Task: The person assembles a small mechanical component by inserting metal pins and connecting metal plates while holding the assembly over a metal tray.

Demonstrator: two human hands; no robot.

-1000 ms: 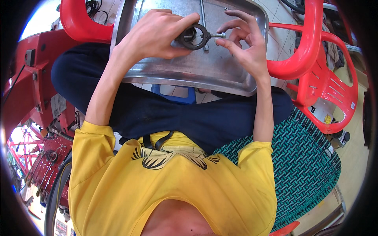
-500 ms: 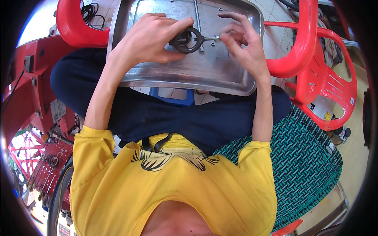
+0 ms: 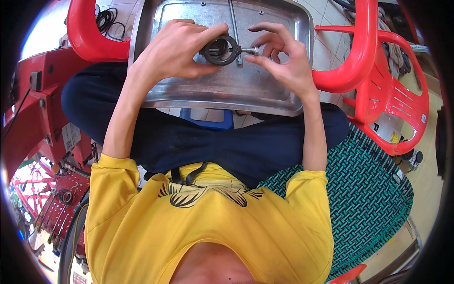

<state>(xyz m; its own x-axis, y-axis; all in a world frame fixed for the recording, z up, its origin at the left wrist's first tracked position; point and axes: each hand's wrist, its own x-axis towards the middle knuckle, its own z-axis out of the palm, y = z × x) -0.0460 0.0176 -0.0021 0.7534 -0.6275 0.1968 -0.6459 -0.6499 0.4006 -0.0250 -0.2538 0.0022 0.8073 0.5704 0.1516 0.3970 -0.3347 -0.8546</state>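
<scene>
My left hand [image 3: 177, 49] is closed around a black metal ring-shaped clamp [image 3: 221, 50], gripping it by its left side above the tray. A threaded bolt [image 3: 247, 50] runs crosswise through the ring and sticks out to the right, with a nut or washer near its end. My right hand [image 3: 286, 59] is at that end, thumb just below it and index finger raised away. The fingers are apart; whether any touches the bolt is hard to make out. Beneath lies the metal tray [image 3: 213, 92], with a long thin rod [image 3: 233, 21] with a block at its near end.
A few small nuts [image 3: 261, 13] lie in the tray. Red plastic chairs [image 3: 347, 78] stand at both sides of it. A blue stool [image 3: 208, 118] shows under the tray, a green woven seat [image 3: 364, 203] at the right, red machinery [image 3: 47, 94] at the left.
The clamp has shifted slightly left with my left hand. My right hand has also moved left; its fingers, blurred before, are now sharper and spread around the bolt end. The tray sits slightly further left.
</scene>
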